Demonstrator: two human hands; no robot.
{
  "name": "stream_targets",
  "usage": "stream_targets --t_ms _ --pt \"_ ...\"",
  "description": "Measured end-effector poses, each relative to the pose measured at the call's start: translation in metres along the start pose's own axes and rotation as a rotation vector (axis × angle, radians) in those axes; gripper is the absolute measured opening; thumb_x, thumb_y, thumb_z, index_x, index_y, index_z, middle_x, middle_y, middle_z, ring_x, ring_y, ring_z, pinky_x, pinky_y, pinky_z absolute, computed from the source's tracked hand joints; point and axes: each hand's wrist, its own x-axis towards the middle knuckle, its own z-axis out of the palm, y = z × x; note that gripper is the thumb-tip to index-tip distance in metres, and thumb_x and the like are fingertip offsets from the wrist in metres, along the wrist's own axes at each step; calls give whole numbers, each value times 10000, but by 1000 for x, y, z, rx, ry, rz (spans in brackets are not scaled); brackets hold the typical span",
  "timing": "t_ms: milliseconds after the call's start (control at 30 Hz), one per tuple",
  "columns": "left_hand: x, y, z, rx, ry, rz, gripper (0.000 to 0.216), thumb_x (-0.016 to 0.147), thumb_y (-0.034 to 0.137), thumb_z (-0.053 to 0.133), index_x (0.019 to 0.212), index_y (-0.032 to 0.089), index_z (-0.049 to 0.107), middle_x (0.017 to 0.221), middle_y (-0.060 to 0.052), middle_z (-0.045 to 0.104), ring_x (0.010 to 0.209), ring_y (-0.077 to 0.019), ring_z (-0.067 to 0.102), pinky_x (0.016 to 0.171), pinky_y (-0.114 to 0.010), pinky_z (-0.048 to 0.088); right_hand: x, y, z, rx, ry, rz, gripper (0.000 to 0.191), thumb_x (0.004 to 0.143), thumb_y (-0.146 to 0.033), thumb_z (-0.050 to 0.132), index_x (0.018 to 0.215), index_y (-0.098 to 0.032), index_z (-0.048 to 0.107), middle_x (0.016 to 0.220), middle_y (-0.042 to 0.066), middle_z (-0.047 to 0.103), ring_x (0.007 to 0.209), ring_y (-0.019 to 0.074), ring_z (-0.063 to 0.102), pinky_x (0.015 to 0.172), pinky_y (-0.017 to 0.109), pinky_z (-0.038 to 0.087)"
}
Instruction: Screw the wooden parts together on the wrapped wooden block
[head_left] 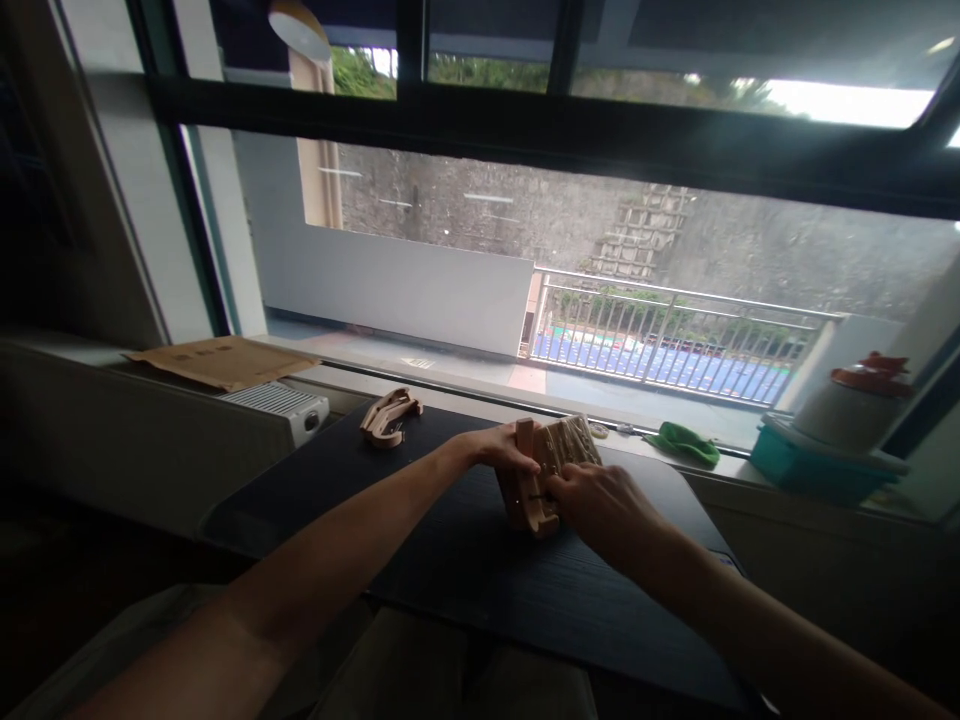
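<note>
- Fingers (527, 461) of the left hand (504, 448): curled narrowly over the upper left edge of the wooden assembly (564, 450), gripping and steadying it.
- Fingers (561, 491) of the right hand (604, 503): closed against the lower front of the same assembly, apparently pinching at a small dark slot or pin. The exact contact is too small to make out.
- Wooden assembly: stands upright on the dark counter (465, 560), between the two hands and in front of the window sill. Several flat, notched pieces already appear joined into one block, so the build looks well begun. Whether it is complete cannot be told.
- Loose wooden part (390, 415): a curved piece lying flat on the counter, well apart to the left and touched by neither hand. It is judged to be not yet joined to the block.
- Small pale piece (598, 431): lies just behind the assembly near the sill. What it is cannot be made out.
- Green cloth (684, 446): crumpled on the sill, to the right of the assembly.
- Teal container (802, 470): at the far right, with a white object and an orange item resting on it.
- Cardboard sheet (225, 360): lies flat at the far left, above a white ribbed appliance (281, 405).
</note>
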Motion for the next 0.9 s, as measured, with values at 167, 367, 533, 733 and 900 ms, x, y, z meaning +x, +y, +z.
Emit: stream_targets --t_ms 167,367,533,733,900 --pt "-3 -4 -3 68 -50 -23 482 602 293 749 1015 160 538 871 -11 629 823 -181 589 682 -247 464 11 -1 1 12 -16 -29 175 835 -137 472 896 -165 634 854 72 662 755 183 629 567 242 378" --pt "1 -6 -2 163 -20 -37 536 585 321 758 1047 178 527 945 -17 623 898 -199 574 715 -246 462 7 3 13 136 -13 180 218 876 -273 433 819 -177 621 742 50 673 661 153 624 527 231 325" --pt "-1 12 0 363 -24 -68 579 590 422 741 1076 188 532 1025 -40 614 967 -235 559 787 -292 452 -1 6 10 151 -32 195 197 865 -290 438 861 -183 603 749 46 673 663 166 626 514 243 305" --pt "-3 24 1 579 1 -194 625 609 519 686 1129 218 513 1104 -58 597 1079 -283 501 953 -411 343 -3 -2 -4 -18 -31 -16 273 835 -103 444 1031 -216 597 907 62 659 775 192 629 546 252 357" --pt "-2 12 0 560 -3 -170 665 633 529 662 1200 241 470 1140 -50 578 1155 -300 440 1017 -471 238 -3 -8 6 -23 -6 -53 283 836 -69 416 1018 -170 607 877 80 655 797 189 619 593 259 389"
